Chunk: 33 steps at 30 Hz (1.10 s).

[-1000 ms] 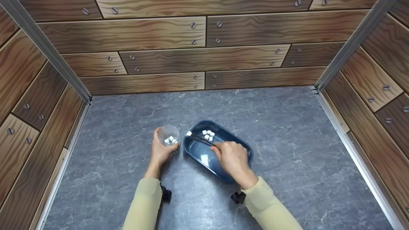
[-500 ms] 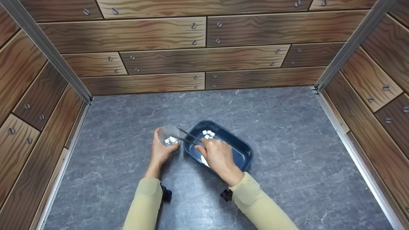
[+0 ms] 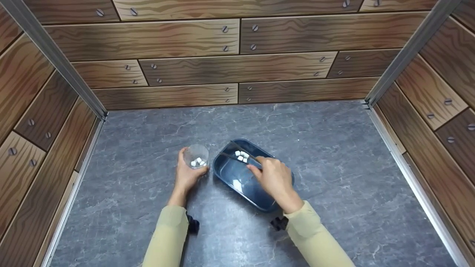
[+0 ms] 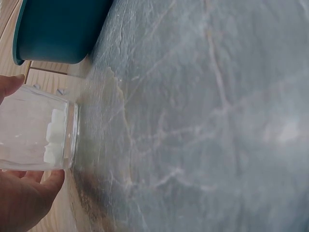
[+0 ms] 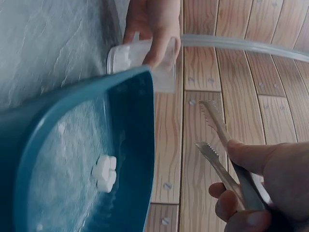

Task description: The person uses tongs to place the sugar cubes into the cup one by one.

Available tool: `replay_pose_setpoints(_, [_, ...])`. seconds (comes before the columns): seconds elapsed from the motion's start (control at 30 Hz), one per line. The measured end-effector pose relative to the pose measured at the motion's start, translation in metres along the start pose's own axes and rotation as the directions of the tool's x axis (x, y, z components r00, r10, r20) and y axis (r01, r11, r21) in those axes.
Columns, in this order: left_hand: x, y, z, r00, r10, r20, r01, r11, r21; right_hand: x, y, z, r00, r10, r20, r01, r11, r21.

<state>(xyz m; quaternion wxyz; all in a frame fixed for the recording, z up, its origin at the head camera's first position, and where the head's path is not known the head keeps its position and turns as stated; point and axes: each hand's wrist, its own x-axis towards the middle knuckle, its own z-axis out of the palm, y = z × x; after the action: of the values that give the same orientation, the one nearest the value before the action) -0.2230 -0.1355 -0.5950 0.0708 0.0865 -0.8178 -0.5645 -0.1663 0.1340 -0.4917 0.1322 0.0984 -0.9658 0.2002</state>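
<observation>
In the head view my left hand grips a clear glass at its sides, with several small white cubes at its bottom. The glass stands upright on the grey surface. My right hand holds metal tongs, their serrated tips spread apart with nothing between them. The tongs are above a dark blue tray, just right of the glass. A cluster of white cubes lies in the tray, between the tong arms as seen from the head.
A marbled grey surface spreads around the tray and glass. Wood-patterned panels enclose it at the back and both sides, with metal strips along the edges. Black wrist cameras sit below the sleeves.
The tongs, pinching a white cube a second ago, moved left to the glass and spread apart. They have since swung back right over the tray without it. My left hand stayed put.
</observation>
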Motion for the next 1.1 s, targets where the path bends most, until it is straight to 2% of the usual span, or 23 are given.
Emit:
replay_pose_setpoints(0.23, [0.000,0.000,0.000,1.000,-0.011,0.003,0.011,1.000,0.008,-0.007,0.016,0.002,0.999,0.046,0.017,-0.045,0.998,-0.033])
replay_pose_setpoints(0.43, [-0.001,0.000,0.000,1.000,0.008,-0.007,-0.008,1.000,-0.009,-0.014,0.025,0.007,0.995,0.083,0.051,-0.078,0.993,-0.083])
replay_pose_setpoints(0.73, [-0.001,0.001,-0.001,1.000,0.006,-0.007,-0.006,1.000,-0.019,-0.020,0.035,0.015,0.996,0.075,0.056,-0.067,0.989,-0.135])
replay_pose_setpoints(1.1, [-0.001,0.000,-0.001,1.000,0.007,-0.003,-0.007,1.000,-0.021,-0.021,0.041,0.019,0.986,0.123,0.112,-0.102,0.980,-0.173])
